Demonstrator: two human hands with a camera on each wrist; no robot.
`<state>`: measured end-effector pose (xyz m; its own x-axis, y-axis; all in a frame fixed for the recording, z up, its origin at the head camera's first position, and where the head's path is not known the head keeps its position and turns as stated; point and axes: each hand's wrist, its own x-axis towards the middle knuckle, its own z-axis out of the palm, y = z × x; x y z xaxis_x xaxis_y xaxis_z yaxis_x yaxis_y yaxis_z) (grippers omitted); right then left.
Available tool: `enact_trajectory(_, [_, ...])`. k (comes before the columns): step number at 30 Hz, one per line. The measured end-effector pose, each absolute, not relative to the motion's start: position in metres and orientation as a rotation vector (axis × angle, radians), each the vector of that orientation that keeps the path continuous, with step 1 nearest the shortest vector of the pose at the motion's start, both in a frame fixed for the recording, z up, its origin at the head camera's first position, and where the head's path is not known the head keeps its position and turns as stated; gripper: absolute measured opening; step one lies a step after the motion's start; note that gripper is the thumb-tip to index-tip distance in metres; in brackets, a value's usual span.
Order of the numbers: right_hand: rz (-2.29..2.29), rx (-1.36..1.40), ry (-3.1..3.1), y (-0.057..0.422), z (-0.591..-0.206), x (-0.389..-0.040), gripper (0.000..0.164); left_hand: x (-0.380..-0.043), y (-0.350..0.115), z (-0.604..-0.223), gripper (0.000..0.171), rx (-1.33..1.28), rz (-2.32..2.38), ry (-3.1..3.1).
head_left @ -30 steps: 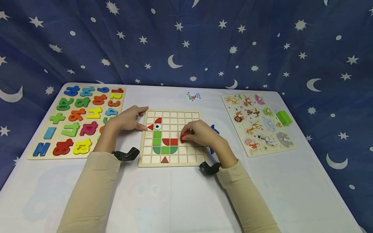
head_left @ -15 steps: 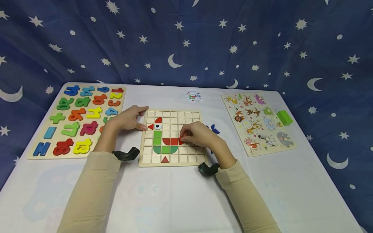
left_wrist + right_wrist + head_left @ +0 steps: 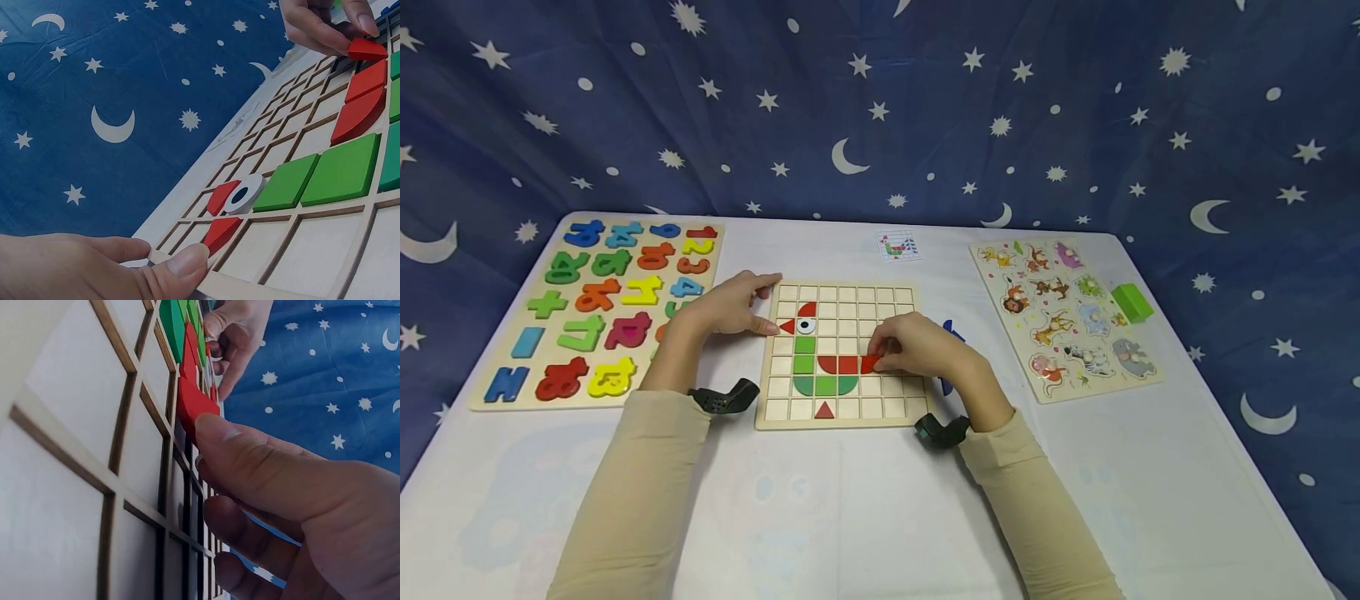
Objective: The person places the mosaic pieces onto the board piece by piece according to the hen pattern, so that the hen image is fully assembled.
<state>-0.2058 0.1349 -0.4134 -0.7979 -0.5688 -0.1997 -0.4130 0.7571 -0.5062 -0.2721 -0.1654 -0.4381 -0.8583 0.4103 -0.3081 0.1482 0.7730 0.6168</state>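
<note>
Steadying grip first: the left hand (image 3: pixel 726 307) rests on the left edge of the wooden grid board (image 3: pixel 895 410), thumb pressed flat on the frame beside the red beak triangle (image 3: pixel 220 232), holding nothing. On the board's right half, the right hand (image 3: pixel 917 345) pinches a red triangle tile (image 3: pixel 870 363) between thumb and fingertips, its edge tilted into the cell just right of the red square (image 3: pixel 847 364). The step in hand appears to be seating this tile; the next move likely calls for pressing it level so it drops flush, without nudging its neighbours. The tile is a small, flat, glossy red wedge, still raised above the grid in the right wrist view. Blue pieces (image 3: pixel 952 332) lie on the counter just right of the board.
</note>
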Motion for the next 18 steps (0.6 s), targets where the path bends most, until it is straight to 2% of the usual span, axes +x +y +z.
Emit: enact_trajectory(18, [-0.602, -0.792, 2.631, 0.1326, -0.4169, -0.2060, 0.011, -0.2712, -0.1652, -0.4371, 0.093, 0.435, 0.813, 2.548])
